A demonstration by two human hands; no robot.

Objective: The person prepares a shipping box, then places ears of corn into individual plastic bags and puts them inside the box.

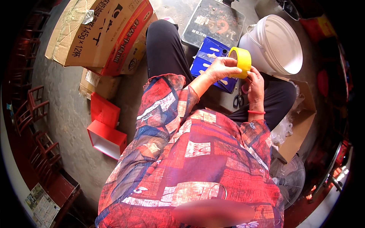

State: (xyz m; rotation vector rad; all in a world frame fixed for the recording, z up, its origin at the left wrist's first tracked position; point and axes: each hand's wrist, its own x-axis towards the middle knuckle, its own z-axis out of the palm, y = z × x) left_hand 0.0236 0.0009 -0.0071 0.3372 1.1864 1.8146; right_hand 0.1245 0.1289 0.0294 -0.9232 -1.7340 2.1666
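A roll of yellow tape [246, 60] is held up in front of my knees, its hollow core facing up and to the left. My left hand [221, 69] grips the lower left rim between thumb and fingers. At the lower right edge of the roll, my right hand [256, 84] has its fingertips closed against it. Beneath the hands lies a blue box [208, 50] with pale shapes on its face and a strip of clear tape across it. Dark-handled scissors [238, 99] rest just below the roll, partly hidden by my right hand.
Beyond the hands stand a white bucket [262, 36] and a dark flat board [220, 23]. Large cardboard cartons [102, 32] and an opened red box [107, 133] are on the left. To the right sit a carton of clear plastic bags [300, 125] and a fan [291, 180].
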